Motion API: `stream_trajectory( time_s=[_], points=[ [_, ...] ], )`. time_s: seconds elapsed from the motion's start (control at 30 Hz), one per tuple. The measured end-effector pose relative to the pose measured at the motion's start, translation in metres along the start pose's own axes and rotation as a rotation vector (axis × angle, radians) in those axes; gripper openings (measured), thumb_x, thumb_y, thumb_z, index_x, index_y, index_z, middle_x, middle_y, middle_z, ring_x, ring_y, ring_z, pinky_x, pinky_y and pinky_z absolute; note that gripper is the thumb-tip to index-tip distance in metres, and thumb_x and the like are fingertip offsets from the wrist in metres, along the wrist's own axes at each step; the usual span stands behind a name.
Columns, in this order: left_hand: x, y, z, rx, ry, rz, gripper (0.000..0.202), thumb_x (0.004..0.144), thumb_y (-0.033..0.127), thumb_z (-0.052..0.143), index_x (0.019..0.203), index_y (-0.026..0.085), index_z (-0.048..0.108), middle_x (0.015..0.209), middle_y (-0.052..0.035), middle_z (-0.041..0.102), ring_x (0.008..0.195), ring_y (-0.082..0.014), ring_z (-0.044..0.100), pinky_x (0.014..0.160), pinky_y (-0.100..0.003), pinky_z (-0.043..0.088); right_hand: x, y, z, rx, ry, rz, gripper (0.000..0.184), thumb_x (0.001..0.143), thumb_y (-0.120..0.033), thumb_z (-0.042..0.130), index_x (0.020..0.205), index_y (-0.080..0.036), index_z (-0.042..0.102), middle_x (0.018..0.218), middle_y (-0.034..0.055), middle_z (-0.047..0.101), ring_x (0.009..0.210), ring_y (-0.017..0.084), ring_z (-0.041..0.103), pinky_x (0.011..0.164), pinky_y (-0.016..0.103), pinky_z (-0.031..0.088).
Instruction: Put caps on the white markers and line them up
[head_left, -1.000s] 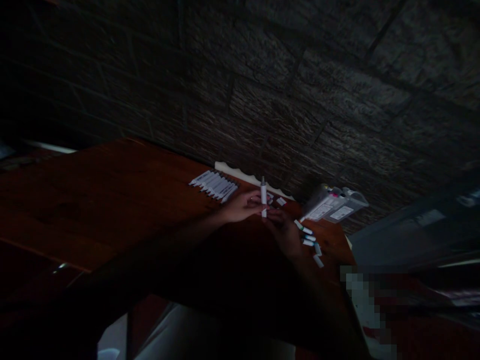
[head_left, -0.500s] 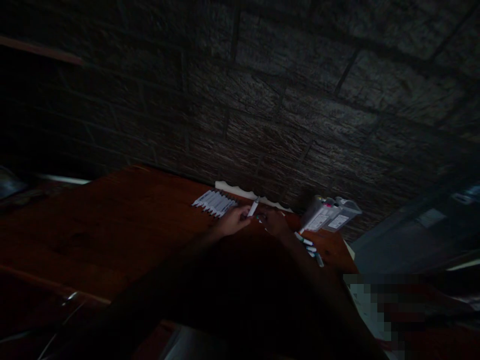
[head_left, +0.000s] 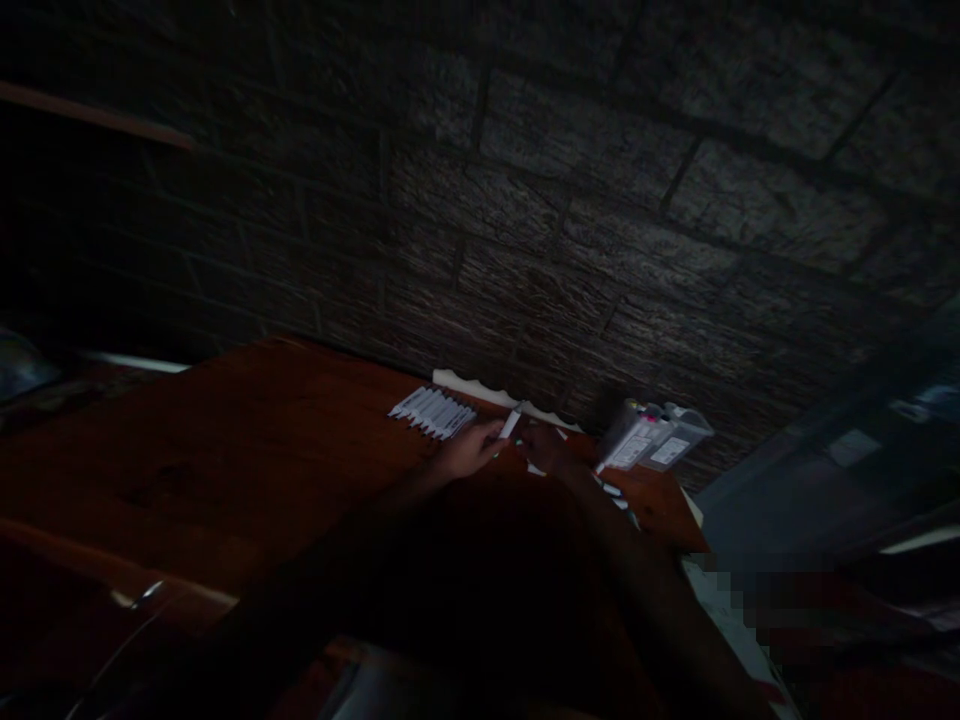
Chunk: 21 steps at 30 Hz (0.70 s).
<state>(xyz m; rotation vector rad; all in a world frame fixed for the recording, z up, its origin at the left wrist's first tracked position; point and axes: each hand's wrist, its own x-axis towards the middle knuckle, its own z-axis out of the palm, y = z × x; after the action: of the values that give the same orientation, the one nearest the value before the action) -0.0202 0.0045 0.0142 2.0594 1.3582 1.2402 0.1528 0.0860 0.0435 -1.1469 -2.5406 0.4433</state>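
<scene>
Dim light. Left hand point(head_left: 471, 452) pinches a white marker point(head_left: 511, 423), tilted, just above the red-brown worktop point(head_left: 247, 440). Right hand point(head_left: 546, 448) close beside it, fingers curled; grip unclear. Row of markers point(head_left: 433, 411) lies left of them, plastic case point(head_left: 654, 438) right

- It looked like a dim room in a home, used as a craft corner.
- A rough stone-block wall point(head_left: 570, 200) stood behind a reddish wooden bench point(head_left: 247, 450).
- White markers point(head_left: 433, 411) lay in a row beside a plastic marker case point(head_left: 654, 438).
</scene>
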Motion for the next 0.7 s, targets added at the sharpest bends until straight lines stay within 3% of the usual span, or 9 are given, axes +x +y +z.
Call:
stream_trajectory(
  time_s=[0.1, 0.17, 0.3, 0.43, 0.53, 0.7],
  points=[
    [0.000, 0.000, 0.000, -0.002, -0.008, -0.015, 0.026, 0.092, 0.033, 0.052, 0.106, 0.016, 0.067, 0.095, -0.0053, 0.073, 0.085, -0.0178, 0.066, 0.081, -0.027, 0.049, -0.011, 0.000, -0.007, 0.045, 0.127, -0.025, 0.014, 0.084, -0.028, 0.061, 0.085, -0.020, 0.072, 0.087, 0.0081, 0.073, 0.079, 0.019, 0.067, 0.077, 0.029, 0.049],
    [-0.001, 0.003, 0.001, -0.009, -0.034, -0.014, 0.029, 0.093, 0.034, 0.052, 0.111, 0.018, 0.067, 0.096, -0.0046, 0.074, 0.084, -0.0175, 0.067, 0.080, -0.027, 0.049, -0.025, 0.001, -0.015, 0.168, 0.263, -0.014, 0.022, 0.087, -0.033, 0.057, 0.099, -0.019, 0.069, 0.095, 0.0093, 0.073, 0.083, 0.019, 0.067, 0.079, 0.031, 0.050],
    [-0.005, 0.011, 0.008, -0.007, -0.083, -0.004, 0.032, 0.094, 0.037, 0.051, 0.117, 0.022, 0.067, 0.109, -0.0051, 0.073, 0.095, -0.0197, 0.067, 0.087, -0.028, 0.048, -0.059, -0.001, -0.029, 0.623, 0.574, 0.049, 0.040, 0.086, -0.046, 0.059, 0.114, -0.017, 0.061, 0.094, 0.0070, 0.072, 0.080, 0.017, 0.067, 0.075, 0.030, 0.053],
    [-0.006, 0.015, 0.014, 0.077, -0.113, -0.034, 0.036, 0.093, 0.041, 0.053, 0.121, 0.023, 0.067, 0.115, -0.0059, 0.072, 0.101, -0.0221, 0.067, 0.090, -0.031, 0.048, -0.078, -0.008, -0.033, 0.706, 0.722, 0.071, 0.042, 0.085, -0.045, 0.061, 0.117, -0.018, 0.062, 0.092, 0.0061, 0.071, 0.081, 0.017, 0.066, 0.075, 0.030, 0.053],
    [-0.007, 0.015, 0.016, 0.096, -0.121, -0.037, 0.035, 0.093, 0.040, 0.054, 0.122, 0.024, 0.067, 0.115, -0.0048, 0.072, 0.101, -0.0215, 0.067, 0.091, -0.031, 0.048, -0.079, -0.009, -0.033, 0.676, 0.737, 0.080, 0.042, 0.086, -0.045, 0.061, 0.118, -0.018, 0.063, 0.092, 0.0067, 0.073, 0.080, 0.018, 0.067, 0.073, 0.030, 0.054],
    [-0.008, 0.017, 0.017, 0.123, -0.123, -0.029, 0.033, 0.093, 0.039, 0.055, 0.121, 0.026, 0.067, 0.116, -0.0031, 0.072, 0.104, -0.0210, 0.066, 0.093, -0.030, 0.048, -0.079, -0.005, -0.029, 0.623, 0.577, 0.085, 0.040, 0.084, -0.047, 0.064, 0.114, -0.020, 0.067, 0.095, 0.0071, 0.075, 0.080, 0.019, 0.069, 0.074, 0.032, 0.055]
  ],
)
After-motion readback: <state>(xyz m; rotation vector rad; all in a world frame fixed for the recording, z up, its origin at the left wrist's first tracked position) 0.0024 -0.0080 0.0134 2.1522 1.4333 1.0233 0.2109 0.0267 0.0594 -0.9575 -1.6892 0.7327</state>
